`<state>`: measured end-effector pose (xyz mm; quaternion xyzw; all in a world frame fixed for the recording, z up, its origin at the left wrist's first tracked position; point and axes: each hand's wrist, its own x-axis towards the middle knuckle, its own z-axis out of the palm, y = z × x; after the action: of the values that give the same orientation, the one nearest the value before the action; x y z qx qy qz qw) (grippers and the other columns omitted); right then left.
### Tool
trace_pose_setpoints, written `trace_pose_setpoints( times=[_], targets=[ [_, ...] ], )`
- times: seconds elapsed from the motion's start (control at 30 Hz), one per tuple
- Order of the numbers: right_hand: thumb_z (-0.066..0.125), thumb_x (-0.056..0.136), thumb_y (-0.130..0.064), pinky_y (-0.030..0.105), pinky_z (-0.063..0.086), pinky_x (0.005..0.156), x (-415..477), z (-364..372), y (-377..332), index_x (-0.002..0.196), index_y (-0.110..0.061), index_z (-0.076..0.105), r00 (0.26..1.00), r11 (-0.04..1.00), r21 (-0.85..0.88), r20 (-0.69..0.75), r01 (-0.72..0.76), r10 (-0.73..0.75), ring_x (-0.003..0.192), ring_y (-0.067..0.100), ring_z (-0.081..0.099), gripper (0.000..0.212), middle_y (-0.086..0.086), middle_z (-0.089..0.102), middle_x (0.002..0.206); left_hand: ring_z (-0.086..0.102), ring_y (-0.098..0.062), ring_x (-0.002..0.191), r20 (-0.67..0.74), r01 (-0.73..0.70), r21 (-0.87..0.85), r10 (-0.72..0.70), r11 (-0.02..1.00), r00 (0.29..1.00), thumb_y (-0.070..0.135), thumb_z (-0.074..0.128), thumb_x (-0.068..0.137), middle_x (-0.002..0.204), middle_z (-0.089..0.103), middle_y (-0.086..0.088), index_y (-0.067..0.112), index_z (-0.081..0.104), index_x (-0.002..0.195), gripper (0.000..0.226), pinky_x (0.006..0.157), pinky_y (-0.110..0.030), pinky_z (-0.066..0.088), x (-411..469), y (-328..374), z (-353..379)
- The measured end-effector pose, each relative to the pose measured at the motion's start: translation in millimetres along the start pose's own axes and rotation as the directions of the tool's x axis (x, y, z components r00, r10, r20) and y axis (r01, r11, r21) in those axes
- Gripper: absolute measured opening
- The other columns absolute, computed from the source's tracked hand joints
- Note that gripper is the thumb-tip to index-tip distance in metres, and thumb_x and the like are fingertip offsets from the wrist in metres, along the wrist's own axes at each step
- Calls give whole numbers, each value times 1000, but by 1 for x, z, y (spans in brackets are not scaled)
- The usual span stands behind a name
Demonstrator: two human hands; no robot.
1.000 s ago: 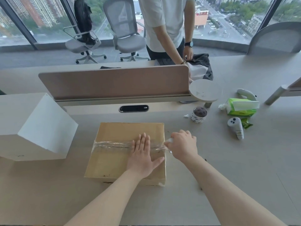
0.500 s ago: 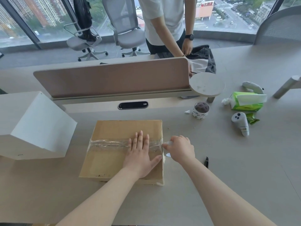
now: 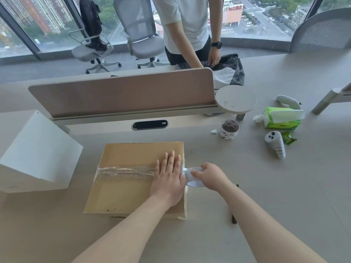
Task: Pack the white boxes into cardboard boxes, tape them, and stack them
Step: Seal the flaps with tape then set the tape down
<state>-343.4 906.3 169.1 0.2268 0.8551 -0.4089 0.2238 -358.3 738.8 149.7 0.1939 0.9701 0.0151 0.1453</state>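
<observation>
While the left hand lies flat on the cardboard box, a white box sits well left of it on the desk. It has smooth matte panels and sharp corners, with one slanted face toward the hand. Contents not visible. A strip of bare desk separates it from the carton.

Cardboard box: brown, low, rectangular, flaps shut, contents hidden. A clear tape strip, glossy and wrinkled, runs across the lid from the left edge to under the left hand.

Left hand: fingers straight and together, palm down by the box's right edge, gripping nothing.

Just right of it, off the box edge, the right hand curls fingers and thumb round a white tape roll. Tape is stretched from the roll to the box edge.

A slim dark pen-like item lies beside the right forearm. Beyond the right hand is a second tape roll, a printed ring lying flat. Farther right are a rounded white controller and a green tissue pack. A wide stretch of matte desk lies right of the right hand.
</observation>
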Motion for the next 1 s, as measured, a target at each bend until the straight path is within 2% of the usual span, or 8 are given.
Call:
trace_pose_setpoints(
  times=[0.07, 0.2, 0.4, 0.53, 0.67, 0.8, 0.9, 1.0],
  targets=[
    [59, 94, -47, 29, 47, 82, 0, 6, 0, 142, -9, 46, 999, 999, -32, -36, 16, -17, 108, 22, 60, 63, 5, 60, 132, -34, -19, 145, -1, -2, 3, 2, 1000, 1000, 41, 5, 104, 159, -33, -2, 20, -23, 152, 60, 121, -48, -13, 0, 0, 0],
    [62, 90, -49, 27, 44, 71, 8, 9, -3, 138, -14, 52, 998, 998, -61, -57, -8, 4, 88, 19, 62, 60, 1, 66, 114, -36, -19, 144, 20, -15, -1, 15, 1000, 1000, 42, 4, 104, 157, -36, -2, 21, -27, 151, 60, 121, -48, -13, 0, -2, 0],
    [64, 87, -56, 28, 48, 73, 16, 15, -3, 136, -15, 53, 996, 992, -107, -56, -71, 66, 88, 17, 59, 64, 0, 67, 110, -38, -19, 142, 25, -24, -12, 24, 1000, 999, 43, 5, 104, 156, -38, -1, 21, -27, 151, 61, 121, -47, -15, 0, -3, -3],
    [67, 83, -59, 28, 46, 76, 16, 15, -2, 143, -14, 45, 993, 992, -63, -50, -108, 105, 105, 20, 63, 78, 1, 64, 124, -38, -18, 143, 20, -31, -33, 32, 999, 999, 46, 8, 103, 157, -36, -1, 22, -24, 153, 64, 119, -46, -19, -1, -3, -4],
    [66, 89, -44, 33, 49, 90, 14, 13, 1, 141, -11, 48, 990, 991, 79, -91, -104, 111, 116, 23, 59, 64, 6, 58, 136, -33, -20, 145, -7, -37, -32, 36, 999, 999, 52, 15, 102, 158, -34, -3, 23, -20, 155, 70, 120, -47, -16, -1, -3, -3],
    [69, 89, -43, 26, 40, 79, 8, 17, 5, 137, -9, 49, 971, 974, 180, -164, -141, 171, 116, 24, 58, 62, 9, 59, 132, -30, -24, 147, -36, -62, -46, 60, 997, 998, 51, 17, 102, 160, -31, -5, 28, -19, 155, 69, 120, -49, -15, -1, -5, -1],
    [70, 88, -44, 26, 41, 80, 3, 26, 4, 135, -11, 52, 956, 966, 208, -216, -153, 198, 116, 24, 59, 60, 8, 61, 131, -30, -26, 147, -38, -90, -61, 88, 994, 995, 48, 15, 102, 159, -32, -5, 27, -19, 155, 67, 116, -49, -18, 1, -7, 2],
    [70, 89, -43, 26, 42, 79, -1, 35, -2, 134, -14, 52, 945, 962, 218, -243, -166, 218, 113, 23, 60, 56, 6, 61, 130, -8, -34, 152, -62, -119, -60, 115, 991, 991, 46, 22, 98, 164, -11, -11, 22, 6, 159, 67, 116, -52, -9, 3, -9, 6]
  ],
)
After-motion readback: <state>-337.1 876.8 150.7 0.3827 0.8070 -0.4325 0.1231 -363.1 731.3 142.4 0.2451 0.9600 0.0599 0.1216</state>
